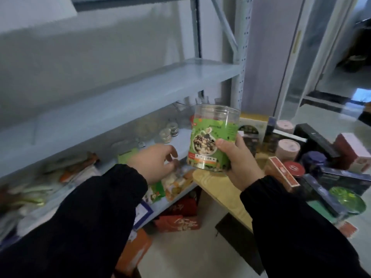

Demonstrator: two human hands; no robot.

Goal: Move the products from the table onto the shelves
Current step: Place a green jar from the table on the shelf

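- Black sleeves (80, 217) nearest; right hand (239, 163) clamps the green-labelled clear jar (212, 137) low on its wall, so it could tip.
- Left hand (154, 163) loose-fingered, empty, above snack packets (174, 183) (crowded shelf (184, 143); jar may seat unevenly).

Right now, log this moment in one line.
right hand: grips green-labelled clear jar | left hand: open, over snack packets on shelf | table: boxes, jars

One camera sits on the person's head. It looks forward and down from close up, at the grey shelves (160, 83) on the left and the table (208, 181) on the right.
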